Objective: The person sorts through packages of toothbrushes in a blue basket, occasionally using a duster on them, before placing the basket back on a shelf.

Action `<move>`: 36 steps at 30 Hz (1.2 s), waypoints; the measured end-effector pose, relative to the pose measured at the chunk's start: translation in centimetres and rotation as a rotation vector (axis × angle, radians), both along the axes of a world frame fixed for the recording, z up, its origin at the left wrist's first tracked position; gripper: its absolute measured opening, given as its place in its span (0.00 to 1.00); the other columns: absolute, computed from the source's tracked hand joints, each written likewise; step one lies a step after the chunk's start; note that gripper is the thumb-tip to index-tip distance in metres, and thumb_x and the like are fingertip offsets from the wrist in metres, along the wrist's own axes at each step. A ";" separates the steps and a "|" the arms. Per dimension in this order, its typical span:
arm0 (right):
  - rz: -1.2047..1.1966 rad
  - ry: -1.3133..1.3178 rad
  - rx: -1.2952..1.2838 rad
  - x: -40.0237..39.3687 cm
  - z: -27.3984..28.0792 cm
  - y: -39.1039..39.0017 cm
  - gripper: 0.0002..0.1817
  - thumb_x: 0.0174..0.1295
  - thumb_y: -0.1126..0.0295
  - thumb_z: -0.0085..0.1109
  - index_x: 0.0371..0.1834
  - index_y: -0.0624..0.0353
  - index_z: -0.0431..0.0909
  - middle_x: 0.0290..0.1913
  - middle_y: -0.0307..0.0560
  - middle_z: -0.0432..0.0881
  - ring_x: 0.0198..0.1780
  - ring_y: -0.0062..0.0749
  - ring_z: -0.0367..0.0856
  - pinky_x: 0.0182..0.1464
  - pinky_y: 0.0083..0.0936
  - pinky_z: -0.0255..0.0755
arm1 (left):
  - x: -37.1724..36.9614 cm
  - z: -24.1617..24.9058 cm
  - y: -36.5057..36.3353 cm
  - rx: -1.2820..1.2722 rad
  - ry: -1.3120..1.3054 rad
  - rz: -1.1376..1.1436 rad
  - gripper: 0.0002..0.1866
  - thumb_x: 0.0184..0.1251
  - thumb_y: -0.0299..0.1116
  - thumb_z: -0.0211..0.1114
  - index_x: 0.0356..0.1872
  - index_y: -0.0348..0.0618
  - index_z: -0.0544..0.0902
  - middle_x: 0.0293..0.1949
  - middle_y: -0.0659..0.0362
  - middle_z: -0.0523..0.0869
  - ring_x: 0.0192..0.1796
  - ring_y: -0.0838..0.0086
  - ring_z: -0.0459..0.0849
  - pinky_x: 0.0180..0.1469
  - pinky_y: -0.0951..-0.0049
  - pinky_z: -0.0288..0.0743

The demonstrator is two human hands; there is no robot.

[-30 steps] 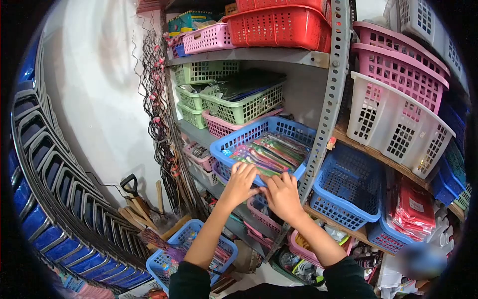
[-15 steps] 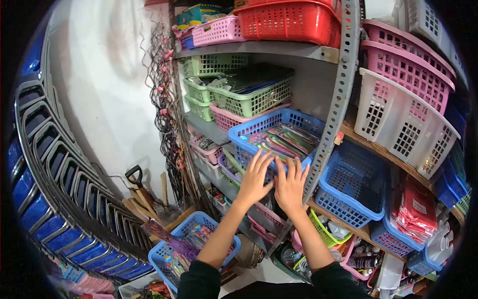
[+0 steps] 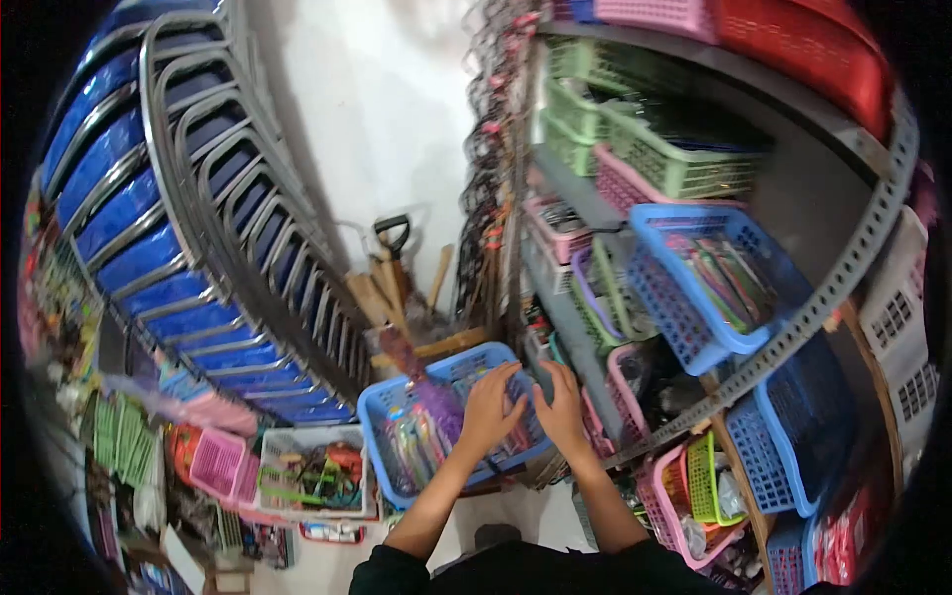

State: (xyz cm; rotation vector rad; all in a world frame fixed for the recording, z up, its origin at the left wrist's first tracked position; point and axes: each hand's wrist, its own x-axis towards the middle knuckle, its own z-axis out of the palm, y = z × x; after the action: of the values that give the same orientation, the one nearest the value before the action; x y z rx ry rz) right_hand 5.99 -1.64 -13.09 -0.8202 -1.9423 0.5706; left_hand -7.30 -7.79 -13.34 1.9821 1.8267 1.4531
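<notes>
A low blue basket [image 3: 372,421] stands before me, filled with packets of thin colourful sticks [image 3: 415,446] and a purple tinsel-like bundle [image 3: 436,405]. Over its right part reaches my left hand [image 3: 491,405], open, fingers stretched forward and nothing in them. Just right of it, by the basket's right rim, my right hand [image 3: 561,407] is open too, its fingers extended and slightly bent. On the shelf to the right sits another blue basket [image 3: 694,342] with similar colourful packets [image 3: 724,278], apart from both hands.
Stacked blue chairs [image 3: 188,268] with metal frames rise at the left. A perforated metal shelf post [image 3: 793,342] slants across the right. Green baskets [image 3: 684,164] sit on the shelf. A white basket [image 3: 307,436] and a pink basket [image 3: 220,461] stand at lower left.
The view has turned left and down. Both hands have left the front of the shelf's blue basket and are now at the low blue basket, still open.
</notes>
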 end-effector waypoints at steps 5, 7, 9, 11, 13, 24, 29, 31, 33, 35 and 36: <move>0.268 -0.163 -0.386 -5.7 -12.4 -1.5 0.30 0.54 0.75 0.61 0.61 0.63 0.63 0.54 0.59 0.72 0.59 0.48 0.71 0.59 0.36 0.65 | -4.6 -7.7 -5.2 -0.109 -0.022 0.254 0.19 0.58 0.29 0.61 0.51 0.41 0.74 0.48 0.49 0.80 0.51 0.54 0.77 0.54 0.60 0.70; 0.287 -0.258 -0.405 -6.9 -15.0 -3.9 0.33 0.52 0.75 0.62 0.63 0.63 0.60 0.56 0.61 0.69 0.60 0.50 0.68 0.60 0.38 0.64 | -5.4 -9.6 -7.4 -0.184 -0.056 0.342 0.16 0.57 0.26 0.59 0.49 0.40 0.74 0.46 0.49 0.80 0.50 0.53 0.77 0.53 0.60 0.70; 0.311 -0.416 -0.416 -7.6 -16.6 -5.1 0.42 0.49 0.78 0.62 0.68 0.62 0.52 0.62 0.66 0.61 0.64 0.58 0.61 0.62 0.42 0.61 | -6.0 -12.2 -9.0 -0.228 -0.151 0.396 0.15 0.57 0.26 0.58 0.48 0.40 0.75 0.45 0.49 0.80 0.49 0.53 0.77 0.52 0.60 0.70; 0.282 -0.465 -0.422 -8.0 -17.2 -5.9 0.42 0.48 0.80 0.60 0.68 0.63 0.52 0.61 0.67 0.61 0.63 0.61 0.61 0.62 0.42 0.61 | -6.9 -16.5 -10.1 -0.239 -0.233 0.473 0.12 0.57 0.25 0.59 0.44 0.40 0.76 0.42 0.49 0.80 0.47 0.53 0.79 0.50 0.60 0.72; 0.266 -0.488 -0.520 -7.9 -17.2 -6.3 0.41 0.48 0.84 0.54 0.69 0.64 0.50 0.61 0.68 0.62 0.62 0.64 0.62 0.63 0.41 0.61 | -7.3 -19.0 -10.9 -0.304 -0.324 0.509 0.12 0.57 0.25 0.60 0.44 0.40 0.76 0.42 0.49 0.80 0.46 0.54 0.79 0.49 0.60 0.72; 0.110 -0.486 -0.498 -4.6 -15.4 -4.2 0.30 0.56 0.74 0.57 0.64 0.59 0.61 0.55 0.65 0.74 0.56 0.60 0.72 0.56 0.43 0.66 | -9.3 -27.2 -8.7 -0.529 -0.414 0.631 0.27 0.46 0.30 0.70 0.49 0.31 0.74 0.48 0.40 0.77 0.50 0.49 0.77 0.53 0.59 0.73; 0.042 -0.537 -0.529 -2.1 -16.7 -3.8 0.29 0.57 0.72 0.57 0.64 0.56 0.61 0.54 0.66 0.75 0.55 0.61 0.73 0.54 0.45 0.68 | -9.3 -29.2 -7.5 -0.633 -0.434 0.731 0.39 0.35 0.33 0.76 0.54 0.30 0.70 0.43 0.35 0.78 0.47 0.46 0.79 0.50 0.58 0.75; 0.055 -0.514 -0.490 -1.1 -17.9 -3.9 0.29 0.57 0.71 0.57 0.63 0.58 0.62 0.54 0.65 0.75 0.54 0.60 0.73 0.55 0.44 0.67 | -9.6 -29.8 -7.5 -0.661 -0.347 0.697 0.37 0.35 0.36 0.75 0.51 0.28 0.72 0.37 0.35 0.81 0.41 0.44 0.82 0.46 0.56 0.77; 0.056 -0.493 -0.426 -0.2 -18.8 -4.0 0.28 0.58 0.70 0.55 0.63 0.59 0.62 0.51 0.66 0.76 0.51 0.62 0.75 0.52 0.46 0.68 | -9.6 -28.9 -7.6 -0.771 -0.420 0.649 0.34 0.37 0.38 0.75 0.47 0.28 0.75 0.36 0.35 0.82 0.40 0.45 0.83 0.45 0.56 0.77; 0.060 -0.468 -0.362 0.3 -19.0 -4.2 0.27 0.59 0.69 0.54 0.63 0.60 0.62 0.48 0.67 0.77 0.48 0.63 0.76 0.49 0.48 0.69 | -9.6 -27.3 -7.4 -0.922 -0.493 0.612 0.23 0.42 0.40 0.71 0.35 0.29 0.81 0.34 0.36 0.83 0.41 0.47 0.84 0.45 0.55 0.77; 0.050 -0.505 -0.368 0.3 -18.8 -4.3 0.27 0.59 0.68 0.53 0.63 0.60 0.61 0.47 0.67 0.78 0.46 0.63 0.77 0.48 0.49 0.70 | -9.3 -26.9 -7.4 -0.922 -0.491 0.610 0.23 0.42 0.40 0.71 0.35 0.29 0.81 0.34 0.36 0.83 0.41 0.47 0.84 0.45 0.55 0.77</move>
State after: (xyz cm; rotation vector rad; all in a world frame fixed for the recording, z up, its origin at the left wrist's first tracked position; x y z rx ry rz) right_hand 6.27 -5.90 -31.91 -1.2418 -2.3549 0.8274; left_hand -16.59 -15.24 -40.29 0.6177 2.2981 0.7705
